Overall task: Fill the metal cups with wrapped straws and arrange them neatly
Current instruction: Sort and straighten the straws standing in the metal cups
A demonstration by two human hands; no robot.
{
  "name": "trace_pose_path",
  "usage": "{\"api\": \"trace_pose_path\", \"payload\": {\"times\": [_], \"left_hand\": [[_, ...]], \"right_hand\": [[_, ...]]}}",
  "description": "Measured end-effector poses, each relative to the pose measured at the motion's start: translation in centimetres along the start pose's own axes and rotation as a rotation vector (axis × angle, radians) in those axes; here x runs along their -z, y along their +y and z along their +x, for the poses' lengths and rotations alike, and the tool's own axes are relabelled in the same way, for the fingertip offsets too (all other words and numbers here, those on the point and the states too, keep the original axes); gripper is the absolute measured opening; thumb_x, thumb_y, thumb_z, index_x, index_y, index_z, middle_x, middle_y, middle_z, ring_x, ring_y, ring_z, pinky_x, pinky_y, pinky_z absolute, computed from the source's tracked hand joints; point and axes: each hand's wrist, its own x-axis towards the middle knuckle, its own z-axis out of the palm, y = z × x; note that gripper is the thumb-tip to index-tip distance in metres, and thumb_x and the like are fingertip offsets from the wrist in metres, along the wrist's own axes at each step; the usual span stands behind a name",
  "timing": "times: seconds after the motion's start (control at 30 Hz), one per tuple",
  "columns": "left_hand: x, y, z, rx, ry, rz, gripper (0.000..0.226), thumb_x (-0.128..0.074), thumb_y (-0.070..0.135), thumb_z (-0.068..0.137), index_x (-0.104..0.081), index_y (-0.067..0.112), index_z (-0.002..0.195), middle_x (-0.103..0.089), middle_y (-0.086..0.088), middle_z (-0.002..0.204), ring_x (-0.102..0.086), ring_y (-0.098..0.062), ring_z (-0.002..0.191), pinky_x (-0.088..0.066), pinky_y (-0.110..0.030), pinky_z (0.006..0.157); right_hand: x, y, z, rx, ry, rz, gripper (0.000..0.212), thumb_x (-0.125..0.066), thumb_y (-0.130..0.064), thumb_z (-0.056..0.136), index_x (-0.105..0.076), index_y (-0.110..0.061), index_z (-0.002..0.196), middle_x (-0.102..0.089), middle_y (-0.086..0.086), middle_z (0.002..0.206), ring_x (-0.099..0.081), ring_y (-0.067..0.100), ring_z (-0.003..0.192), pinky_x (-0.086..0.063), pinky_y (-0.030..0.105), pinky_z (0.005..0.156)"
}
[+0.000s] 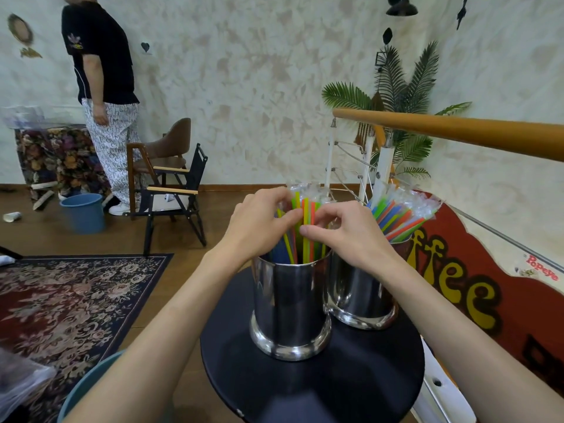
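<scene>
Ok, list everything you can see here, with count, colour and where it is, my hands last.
metal cups: two, shiny steel, side by side on the table
wrapped straws: many, mixed bright colours, standing in the near cup
more wrapped straws: many, mixed colours, leaning right in the far cup
round table: one, black, front centre
rug: one, dark floral, floor at left
bucket: one, blue, on the floor at left
chairs: two, brown and black, behind the rug
handrail: one, wooden, upper right
plant: one, green, by the wall
bystander: one, dark top, back left
left hand: pinching straws
right hand: pinching straws
</scene>
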Motion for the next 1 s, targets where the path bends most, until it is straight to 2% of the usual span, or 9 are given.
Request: {"api": "trace_pose_path", "payload": {"times": [0.1,0.2,0.27,0.4,0.5,0.6,0.77,0.9,1.0], "left_hand": [[0.8,0.5,0.0,-0.032,0.048,-0.134,0.019,-0.064,0.032,0.098,-0.067,0.014,0.102,-0.07,0.0,0.1,-0.064,-0.021,0.1,-0.05,-0.048,0.091],[1.3,0.7,0.0,-0.074,0.101,-0.217,0.02,-0.064,0.032,0.098,-0.063,0.013,0.095,-0.068,0.0,0.089,-0.064,-0.02,0.089,-0.051,-0.047,0.084],[1.3,0.8,-0.1,-0.09,0.118,-0.245,0.021,-0.065,0.033,0.098,-0.062,0.013,0.095,-0.068,0.0,0.086,-0.065,-0.018,0.085,-0.052,-0.044,0.079],[1.0,0.5,0.0,-0.07,0.139,-0.23,0.017,-0.067,0.033,0.097,-0.061,0.018,0.096,-0.069,0.003,0.087,-0.065,-0.011,0.082,-0.052,-0.039,0.075],[0.8,0.1,0.1,-0.038,0.093,-0.152,0.021,-0.067,0.036,0.097,-0.061,0.017,0.105,-0.069,0.002,0.1,-0.065,-0.02,0.097,-0.052,-0.048,0.087],[0.5,-0.1,0.1,-0.02,0.029,-0.042,0.028,-0.066,0.041,0.095,-0.06,0.016,0.107,-0.068,-0.001,0.103,-0.063,-0.028,0.1,-0.05,-0.051,0.089],[0.6,-0.2,0.2,0.034,-0.013,-0.023,0.039,-0.07,0.044,0.091,-0.06,0.015,0.115,-0.068,-0.004,0.111,-0.062,-0.029,0.106,-0.051,-0.051,0.09],[0.4,-0.1,0.0,0.025,-0.045,0.066,0.026,-0.076,0.039,0.087,-0.059,0.021,0.093,-0.065,0.002,0.097,-0.061,-0.029,0.099,-0.049,-0.051,0.089],[0.4,-0.2,-0.1,0.029,-0.052,0.027,0.029,-0.078,0.035,0.085,-0.061,0.022,0.104,-0.066,0.002,0.103,-0.061,-0.026,0.104,-0.049,-0.051,0.093]], "right_hand": [[0.4,-0.5,0.1,0.024,0.062,0.084,0.009,-0.079,-0.04,0.084,-0.075,-0.032,0.08,-0.065,-0.029,0.068,-0.056,-0.003,0.064,-0.041,0.019,0.066],[0.8,-1.3,0.2,0.026,0.085,0.166,0.012,-0.076,-0.035,0.089,-0.077,-0.026,0.096,-0.075,-0.014,0.087,-0.069,0.004,0.085,-0.056,0.038,0.082],[0.9,-1.7,0.2,0.031,0.095,0.202,0.013,-0.075,-0.031,0.09,-0.076,-0.023,0.1,-0.076,-0.007,0.088,-0.071,0.007,0.087,-0.057,0.042,0.086],[1.1,-1.4,0.2,0.01,0.073,0.207,0.017,-0.073,-0.033,0.092,-0.075,-0.021,0.104,-0.077,-0.003,0.084,-0.072,0.007,0.08,-0.059,0.042,0.083],[0.9,-1.0,0.2,-0.009,0.038,0.177,0.013,-0.073,-0.033,0.092,-0.076,-0.026,0.102,-0.077,-0.006,0.079,-0.072,0.004,0.077,-0.058,0.033,0.079],[0.8,-0.8,0.3,-0.008,0.004,0.137,0.004,-0.076,-0.035,0.089,-0.073,-0.033,0.091,-0.076,-0.01,0.074,-0.07,-0.001,0.075,-0.052,0.023,0.075],[0.8,-0.6,0.4,-0.038,0.018,0.1,0.027,-0.084,-0.032,0.08,-0.07,-0.02,0.1,-0.076,-0.007,0.073,-0.07,0.0,0.073,-0.055,0.027,0.074],[0.5,-0.3,0.3,-0.033,0.01,0.033,0.03,-0.088,-0.031,0.075,-0.069,-0.02,0.096,-0.073,-0.004,0.081,-0.067,0.009,0.071,-0.058,0.034,0.073],[0.2,-0.1,0.4,-0.027,0.01,0.022,0.029,-0.088,-0.03,0.076,-0.071,-0.02,0.097,-0.074,-0.004,0.079,-0.068,0.009,0.07,-0.059,0.034,0.073]]}}
